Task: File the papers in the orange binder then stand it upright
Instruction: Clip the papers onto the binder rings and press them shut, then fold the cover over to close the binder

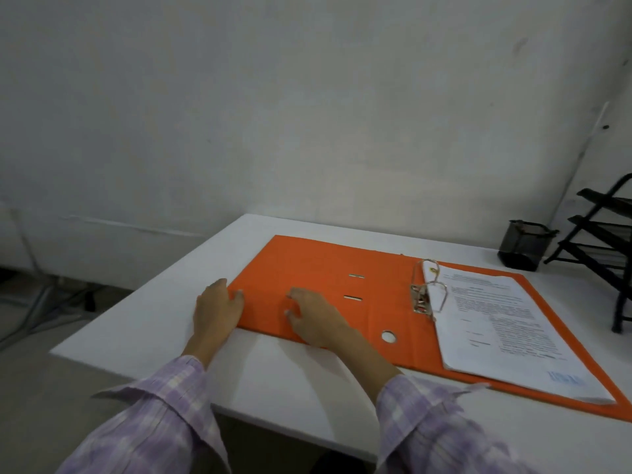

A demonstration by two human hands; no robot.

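Observation:
The orange binder (pixel 307 268) lies open and flat on the white table (pixel 273 378). A stack of printed papers (pixel 496 323) sits on its right half, threaded on the metal ring mechanism (pixel 425 290). My left hand (pixel 217 307) rests at the left edge of the open cover, thumb on the orange surface and fingers at the edge. My right hand (pixel 314 316) lies on the cover near its front edge, fingers slightly curled and pressing down.
A black pen holder (pixel 523 244) stands at the back right of the table, next to a black tiered paper tray rack (pixel 602 234). A grey wall rises behind the table. Cables lie on the floor at the left.

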